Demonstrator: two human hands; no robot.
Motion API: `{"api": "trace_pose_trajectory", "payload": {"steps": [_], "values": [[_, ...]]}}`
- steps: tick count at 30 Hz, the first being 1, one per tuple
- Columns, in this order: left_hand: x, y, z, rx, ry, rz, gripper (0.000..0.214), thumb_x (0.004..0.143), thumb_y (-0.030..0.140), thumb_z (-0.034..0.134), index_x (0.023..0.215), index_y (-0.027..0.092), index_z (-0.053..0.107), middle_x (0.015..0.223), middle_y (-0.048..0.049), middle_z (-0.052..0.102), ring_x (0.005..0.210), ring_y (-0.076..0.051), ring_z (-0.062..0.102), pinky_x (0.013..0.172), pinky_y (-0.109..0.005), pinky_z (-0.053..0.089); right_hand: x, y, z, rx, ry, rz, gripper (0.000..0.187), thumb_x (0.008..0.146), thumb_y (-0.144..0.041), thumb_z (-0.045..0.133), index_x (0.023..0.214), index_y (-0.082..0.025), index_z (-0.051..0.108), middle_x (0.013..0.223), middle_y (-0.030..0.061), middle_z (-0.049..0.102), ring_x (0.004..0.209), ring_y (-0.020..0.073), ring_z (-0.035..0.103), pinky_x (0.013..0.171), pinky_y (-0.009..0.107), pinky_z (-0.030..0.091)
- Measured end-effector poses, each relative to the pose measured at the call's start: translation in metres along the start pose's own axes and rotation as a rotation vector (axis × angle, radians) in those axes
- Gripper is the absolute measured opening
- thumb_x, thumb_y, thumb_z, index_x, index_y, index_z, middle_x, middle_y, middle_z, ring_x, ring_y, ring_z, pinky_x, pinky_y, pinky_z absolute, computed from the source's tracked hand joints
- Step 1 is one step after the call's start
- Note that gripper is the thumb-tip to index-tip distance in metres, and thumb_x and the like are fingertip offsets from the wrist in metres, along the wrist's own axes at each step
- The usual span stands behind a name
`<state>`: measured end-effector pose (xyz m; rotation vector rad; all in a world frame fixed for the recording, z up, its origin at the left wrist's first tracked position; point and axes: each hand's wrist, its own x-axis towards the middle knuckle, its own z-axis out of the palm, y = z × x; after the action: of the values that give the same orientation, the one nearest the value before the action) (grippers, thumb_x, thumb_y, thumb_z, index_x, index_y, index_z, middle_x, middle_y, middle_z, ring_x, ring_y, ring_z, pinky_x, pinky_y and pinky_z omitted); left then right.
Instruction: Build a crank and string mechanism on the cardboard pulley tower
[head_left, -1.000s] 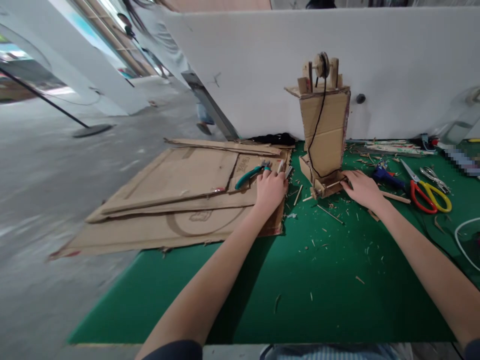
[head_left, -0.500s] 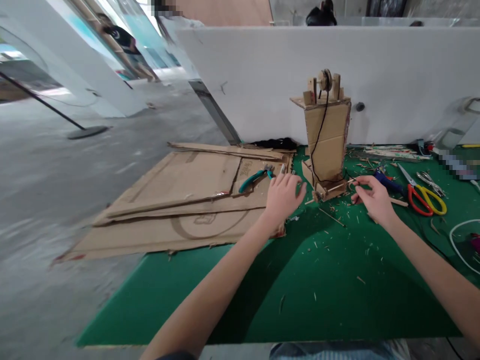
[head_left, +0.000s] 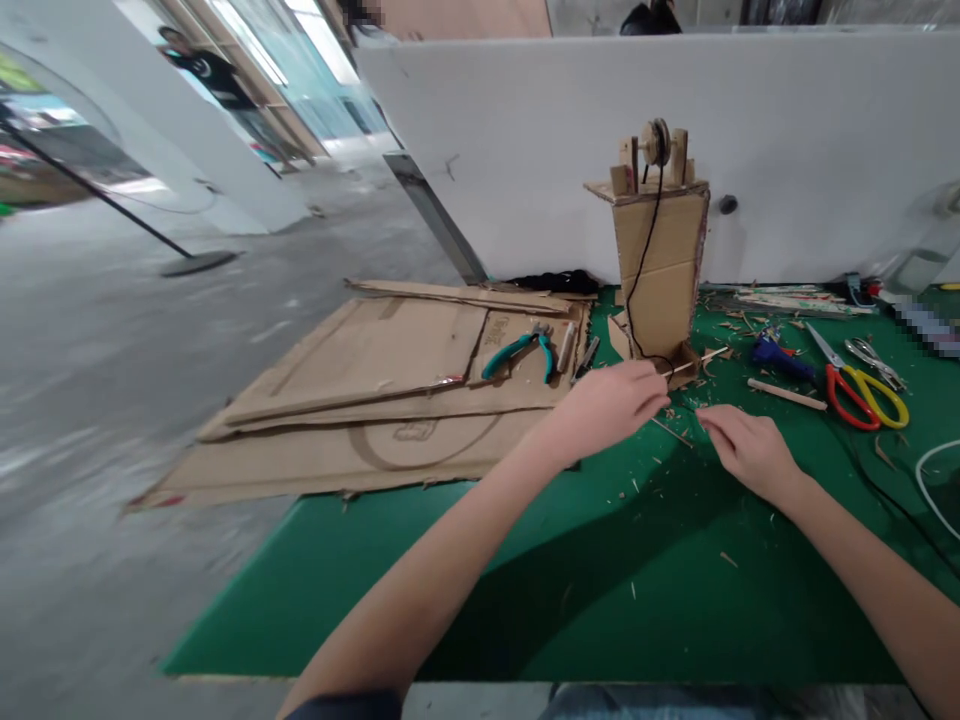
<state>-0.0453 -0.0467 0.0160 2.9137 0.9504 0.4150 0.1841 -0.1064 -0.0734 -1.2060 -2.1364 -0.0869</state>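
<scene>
A tall cardboard tower (head_left: 664,270) stands on the green mat (head_left: 600,580), with a small pulley wheel (head_left: 658,142) on top and a black string (head_left: 637,290) running down its front. My left hand (head_left: 611,400) is at the tower's foot, fingers closed on the end of a thin wooden stick (head_left: 701,360) that pokes out of the base. My right hand (head_left: 742,445) hovers just right of it and nearer me, its fingertips pinched together; what they hold is too small to make out.
Flat cardboard sheets (head_left: 360,390) overhang the table's left edge, with teal pliers (head_left: 517,350) on them. A blue glue gun (head_left: 780,358), a loose stick (head_left: 787,395) and red-and-yellow scissors (head_left: 862,390) lie right of the tower. A white partition (head_left: 525,140) stands behind it.
My left hand left the cardboard by the pliers and moved right to the tower's base. My right hand drew back from the base toward me and closed its fingers.
</scene>
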Motion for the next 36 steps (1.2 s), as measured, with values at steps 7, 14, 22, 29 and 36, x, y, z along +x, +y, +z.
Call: {"api": "trace_pose_trajectory", "payload": {"steps": [7,14,22,29,36], "values": [[-0.011,0.001,-0.037,-0.564,-0.002,-0.085,0.02,0.09,0.03,0.048,0.074,0.018,0.052,0.07,0.0001,0.06,0.063,-0.01,0.056,0.058,-0.022,0.043,-0.001,0.006,0.003,0.076,0.048,0.039,0.028,0.099,-0.029,0.045,0.108,-0.022,0.071,0.098,0.0083,0.076,0.089,0.0199,0.072,0.078,0.034,0.058],[-0.02,-0.005,-0.052,-0.13,-0.254,-0.148,0.025,0.092,0.037,0.047,0.074,0.022,0.056,0.06,0.0009,0.056,0.053,-0.013,0.05,0.051,-0.025,0.032,-0.002,0.013,0.011,0.107,-0.046,0.087,0.029,0.1,-0.028,0.042,0.111,-0.023,0.069,0.096,0.008,0.073,0.086,0.0195,0.07,0.076,0.034,0.057],[-0.012,-0.02,-0.023,0.394,-0.175,-0.349,0.028,0.096,0.034,0.039,0.091,0.021,0.063,0.09,-0.0092,0.071,0.082,-0.026,0.067,0.065,-0.032,0.045,0.001,0.01,0.025,0.102,-0.124,0.107,0.033,0.098,-0.022,0.043,0.119,-0.025,0.067,0.115,0.0069,0.073,0.105,0.0211,0.069,0.086,0.037,0.056],[0.027,-0.006,0.006,0.041,0.187,-0.487,0.024,0.098,0.033,0.04,0.097,0.019,0.059,0.083,-0.0054,0.07,0.074,-0.019,0.064,0.064,-0.029,0.043,0.035,0.024,0.034,-0.002,-0.236,0.315,0.025,0.097,-0.032,0.046,0.1,-0.023,0.07,0.093,0.0066,0.076,0.083,0.0224,0.071,0.072,0.032,0.05],[0.049,-0.021,0.031,-0.012,0.153,-0.423,0.021,0.094,0.024,0.045,0.109,0.018,0.058,0.106,-0.009,0.069,0.088,-0.021,0.066,0.074,-0.031,0.049,0.069,0.026,0.045,-0.179,-0.345,0.427,0.03,0.097,-0.027,0.041,0.105,-0.025,0.07,0.099,0.0096,0.075,0.087,0.0247,0.071,0.072,0.033,0.049]]}}
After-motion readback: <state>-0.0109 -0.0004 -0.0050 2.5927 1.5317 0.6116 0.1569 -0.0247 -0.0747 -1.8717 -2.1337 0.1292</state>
